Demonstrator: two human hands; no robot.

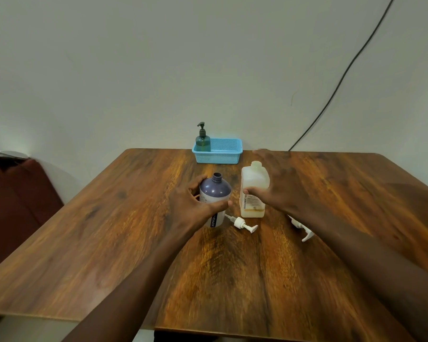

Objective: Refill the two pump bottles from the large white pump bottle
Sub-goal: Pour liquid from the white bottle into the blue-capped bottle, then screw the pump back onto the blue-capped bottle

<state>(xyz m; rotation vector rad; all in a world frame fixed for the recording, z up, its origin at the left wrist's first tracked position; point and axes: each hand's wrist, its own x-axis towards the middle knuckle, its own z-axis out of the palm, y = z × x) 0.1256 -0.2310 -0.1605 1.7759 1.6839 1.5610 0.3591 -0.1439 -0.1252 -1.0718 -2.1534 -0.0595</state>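
Both open bottles are standing side by side near the middle of the wooden counter (331,243), so the step in hand looks like the pour into the first small bottle. The left hand (190,201) is curling around the purple bottle (214,193), thumb across the front and fingers behind — steadying it upright. The right hand (273,191) is closing on the large white bottle (253,186), thumb pressing its front face; the fingers are blurred, so how firm the hold is, I cannot tell.

Two white pump heads are lying on the counter: one (241,223) just in front of the bottles, the other (303,230) partly hidden under the right forearm. The green pump bottle (202,139), pump on, is waiting in the blue mesh basket (226,153) at the far edge.

The next move is probably calling for lifting the white bottle and tipping its wide mouth over the purple one's narrow threaded neck — a slow tilt, since the target is small.

The white bottle is squarish, translucent plastic, pale liquid showing low inside; the purple one is round-shouldered, smooth and glossy. The counter has a grained, laminate look.
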